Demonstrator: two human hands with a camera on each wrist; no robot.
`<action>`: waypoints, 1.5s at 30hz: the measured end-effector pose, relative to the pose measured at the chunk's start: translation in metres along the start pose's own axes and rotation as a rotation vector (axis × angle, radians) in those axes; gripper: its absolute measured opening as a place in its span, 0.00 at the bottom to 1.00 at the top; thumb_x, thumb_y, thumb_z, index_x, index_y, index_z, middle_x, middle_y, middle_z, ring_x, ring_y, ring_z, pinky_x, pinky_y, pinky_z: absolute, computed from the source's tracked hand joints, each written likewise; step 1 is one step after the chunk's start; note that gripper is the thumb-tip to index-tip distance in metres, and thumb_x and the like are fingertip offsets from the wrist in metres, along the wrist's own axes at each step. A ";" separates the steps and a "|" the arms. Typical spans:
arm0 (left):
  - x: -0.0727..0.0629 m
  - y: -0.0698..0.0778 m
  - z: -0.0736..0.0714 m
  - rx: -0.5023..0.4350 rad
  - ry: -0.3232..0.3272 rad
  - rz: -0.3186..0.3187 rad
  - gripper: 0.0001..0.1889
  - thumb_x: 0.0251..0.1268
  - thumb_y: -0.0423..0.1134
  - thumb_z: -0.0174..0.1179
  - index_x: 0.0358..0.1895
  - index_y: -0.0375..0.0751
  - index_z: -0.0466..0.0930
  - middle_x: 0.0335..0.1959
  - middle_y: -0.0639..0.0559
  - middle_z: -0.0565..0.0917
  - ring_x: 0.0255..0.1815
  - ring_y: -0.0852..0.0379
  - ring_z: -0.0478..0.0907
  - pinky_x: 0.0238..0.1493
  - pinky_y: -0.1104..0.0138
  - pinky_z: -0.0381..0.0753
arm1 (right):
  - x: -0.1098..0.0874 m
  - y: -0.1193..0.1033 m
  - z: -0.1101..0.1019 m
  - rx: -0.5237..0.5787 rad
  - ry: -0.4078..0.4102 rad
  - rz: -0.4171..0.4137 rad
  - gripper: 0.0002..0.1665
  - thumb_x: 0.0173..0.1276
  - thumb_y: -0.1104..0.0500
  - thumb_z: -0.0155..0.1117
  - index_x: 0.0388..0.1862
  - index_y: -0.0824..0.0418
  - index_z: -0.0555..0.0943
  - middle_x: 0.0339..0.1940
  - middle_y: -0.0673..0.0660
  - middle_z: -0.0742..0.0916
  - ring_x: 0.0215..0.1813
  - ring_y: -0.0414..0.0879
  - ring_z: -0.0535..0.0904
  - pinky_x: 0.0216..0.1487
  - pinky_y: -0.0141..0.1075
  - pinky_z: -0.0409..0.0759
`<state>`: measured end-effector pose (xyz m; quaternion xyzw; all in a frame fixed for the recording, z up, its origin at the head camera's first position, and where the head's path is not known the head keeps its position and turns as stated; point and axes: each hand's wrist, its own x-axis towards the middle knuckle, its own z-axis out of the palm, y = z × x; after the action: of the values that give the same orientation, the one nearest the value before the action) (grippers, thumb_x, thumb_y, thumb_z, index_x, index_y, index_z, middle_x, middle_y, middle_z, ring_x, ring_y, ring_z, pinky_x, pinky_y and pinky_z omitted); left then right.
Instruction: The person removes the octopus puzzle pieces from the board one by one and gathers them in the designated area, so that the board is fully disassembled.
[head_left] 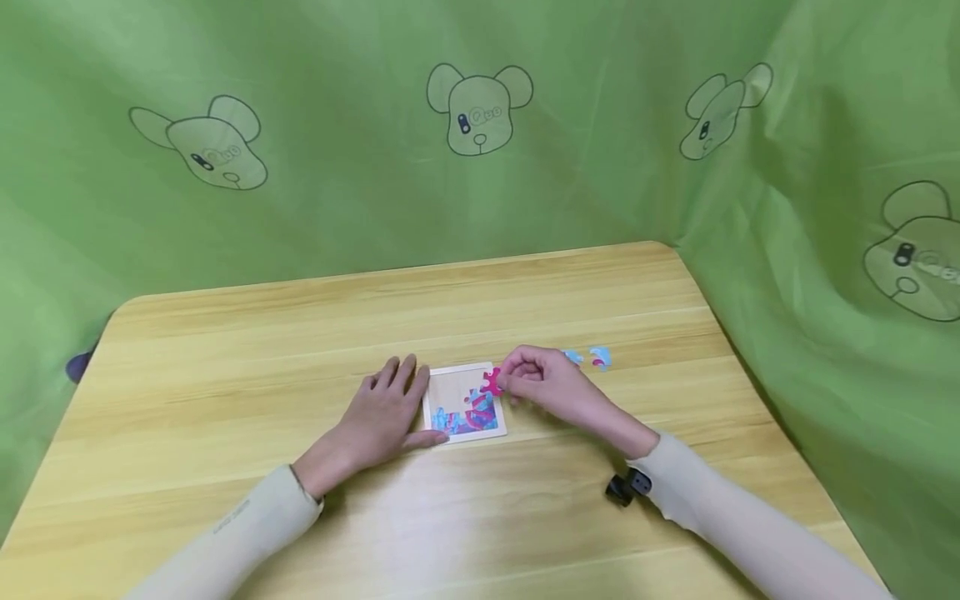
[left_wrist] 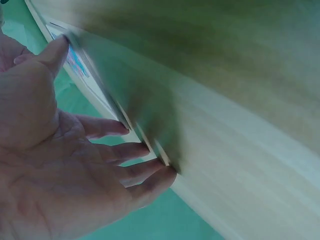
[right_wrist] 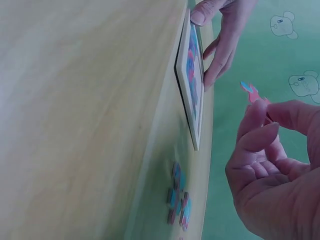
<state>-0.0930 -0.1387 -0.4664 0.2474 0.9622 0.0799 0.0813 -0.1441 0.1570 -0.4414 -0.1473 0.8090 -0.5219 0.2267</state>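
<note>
A small puzzle frame (head_left: 465, 439) with a pale border lies on the table, its lower and right parts filled with blue, pink and purple pieces. My left hand (head_left: 384, 415) rests along its left side, fingers straight and thumb on the bottom border. Between thumb and fingertips, my right hand (head_left: 551, 383) pinches a pink puzzle piece (head_left: 492, 382) above the frame's right edge. The right wrist view shows that puzzle piece (right_wrist: 252, 93) raised off the table, with a blue corner. The upper left of the frame shows its bare backing (head_left: 448, 387).
Loose blue and pink puzzle pieces (head_left: 601, 357) lie on the wooden table (head_left: 300, 333) just beyond my right hand, partly hidden by it. A green curtain (head_left: 345, 192) with printed bear heads hangs behind the table and along its right side.
</note>
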 end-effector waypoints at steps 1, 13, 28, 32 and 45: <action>0.000 0.000 0.000 0.005 -0.003 0.003 0.54 0.73 0.72 0.62 0.84 0.29 0.61 0.82 0.25 0.62 0.81 0.24 0.61 0.70 0.33 0.71 | -0.001 0.001 -0.001 0.007 0.001 -0.001 0.08 0.79 0.57 0.72 0.49 0.60 0.87 0.37 0.63 0.89 0.36 0.60 0.83 0.29 0.33 0.75; -0.001 -0.001 -0.001 0.016 0.018 0.012 0.56 0.71 0.73 0.65 0.83 0.29 0.62 0.81 0.25 0.64 0.80 0.25 0.63 0.67 0.34 0.74 | -0.019 0.015 -0.018 0.017 0.058 -0.006 0.11 0.80 0.56 0.72 0.51 0.63 0.86 0.35 0.68 0.87 0.33 0.58 0.83 0.28 0.31 0.74; -0.002 0.002 -0.001 0.031 0.016 0.006 0.55 0.72 0.73 0.64 0.84 0.29 0.62 0.81 0.26 0.64 0.80 0.26 0.64 0.67 0.34 0.74 | -0.045 0.035 -0.037 -0.002 0.135 0.007 0.11 0.81 0.62 0.69 0.55 0.67 0.85 0.35 0.66 0.87 0.29 0.49 0.80 0.28 0.34 0.79; -0.001 0.002 0.000 0.025 0.022 0.005 0.55 0.71 0.73 0.64 0.83 0.30 0.63 0.81 0.26 0.65 0.79 0.26 0.64 0.66 0.34 0.74 | -0.050 0.039 -0.045 -0.015 0.158 0.022 0.12 0.81 0.62 0.68 0.57 0.68 0.85 0.34 0.66 0.86 0.30 0.50 0.81 0.28 0.34 0.78; -0.002 0.001 0.002 0.037 0.048 0.013 0.56 0.70 0.74 0.63 0.83 0.31 0.63 0.81 0.26 0.65 0.79 0.26 0.64 0.65 0.35 0.76 | -0.051 0.053 -0.069 -0.129 0.153 0.087 0.11 0.83 0.67 0.63 0.58 0.72 0.83 0.35 0.60 0.86 0.34 0.50 0.82 0.32 0.34 0.81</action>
<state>-0.0908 -0.1385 -0.4682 0.2533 0.9635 0.0682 0.0532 -0.1366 0.2566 -0.4541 -0.0862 0.8614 -0.4683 0.1768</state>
